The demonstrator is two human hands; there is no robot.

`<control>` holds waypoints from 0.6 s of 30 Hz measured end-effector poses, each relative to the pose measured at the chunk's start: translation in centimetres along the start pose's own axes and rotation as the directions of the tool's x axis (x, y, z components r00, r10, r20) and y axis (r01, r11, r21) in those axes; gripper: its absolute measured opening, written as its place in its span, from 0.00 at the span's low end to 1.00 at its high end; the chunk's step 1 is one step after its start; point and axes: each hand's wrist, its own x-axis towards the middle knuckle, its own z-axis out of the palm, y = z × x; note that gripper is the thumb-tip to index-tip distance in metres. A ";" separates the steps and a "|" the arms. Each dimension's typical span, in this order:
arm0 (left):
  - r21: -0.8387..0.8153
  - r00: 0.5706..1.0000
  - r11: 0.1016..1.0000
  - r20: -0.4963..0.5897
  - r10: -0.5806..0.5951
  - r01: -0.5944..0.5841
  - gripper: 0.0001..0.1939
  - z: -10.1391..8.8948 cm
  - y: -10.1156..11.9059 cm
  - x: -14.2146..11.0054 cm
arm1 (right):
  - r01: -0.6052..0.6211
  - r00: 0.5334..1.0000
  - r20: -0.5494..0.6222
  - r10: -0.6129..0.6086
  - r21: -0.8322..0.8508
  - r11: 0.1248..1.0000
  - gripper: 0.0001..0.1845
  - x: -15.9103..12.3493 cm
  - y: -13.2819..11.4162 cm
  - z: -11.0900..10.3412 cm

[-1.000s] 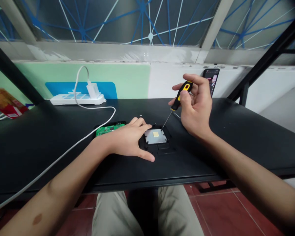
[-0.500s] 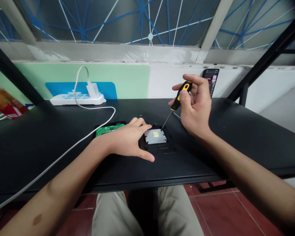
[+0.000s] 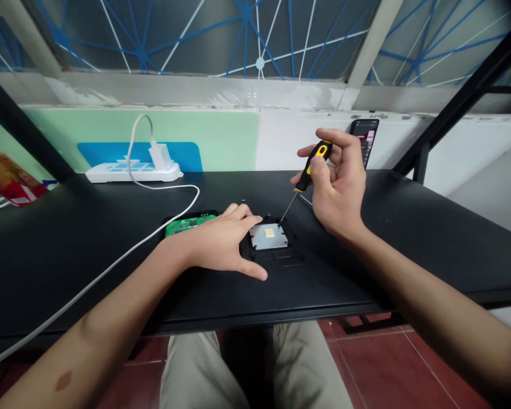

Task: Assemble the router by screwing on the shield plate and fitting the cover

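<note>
My right hand [image 3: 338, 182] is wrapped around the yellow-and-black handle of a screwdriver [image 3: 314, 165]. The tool slants down to the left, its tip at the upper right corner of a silver metal plate [image 3: 262, 241]. A pale yellow square pad [image 3: 269, 233] sits on that plate, which lies within a black plastic casing [image 3: 287, 258] on the table. My left hand [image 3: 223, 238] spans the casing's left side, holding it with fingers at the back and thumb in front. Beside this hand, partly behind it, is a green circuit board [image 3: 187, 224] in a black housing.
A white cable [image 3: 106, 271] crosses the black table [image 3: 323, 284] on the left, running from a charger [image 3: 160, 156] in a white power strip [image 3: 132, 173]. A phone [image 3: 368, 136] leans against the wall behind my right hand. A red-and-orange packet [image 3: 12, 179] is at far left.
</note>
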 end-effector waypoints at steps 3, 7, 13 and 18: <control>-0.007 1.000 1.000 0.002 -0.002 0.002 0.60 0.0 0.0 0.0 | -0.004 1.000 -0.003 0.004 0.000 1.000 0.17 0.0 -0.2 0.1; -0.007 1.000 1.000 -0.006 0.000 0.000 0.59 0.0 0.0 -0.1 | -0.016 1.000 -0.012 0.016 0.005 1.000 0.17 0.0 -0.4 0.1; 0.010 1.000 1.000 0.001 0.005 -0.005 0.60 0.1 -0.1 -0.1 | -0.003 0.999 -0.034 0.003 0.009 1.000 0.17 0.2 -0.4 0.0; 0.023 1.000 1.000 -0.001 0.000 0.000 0.58 0.0 0.0 0.0 | 0.003 0.999 -0.044 -0.002 0.010 1.000 0.18 0.2 -0.6 0.0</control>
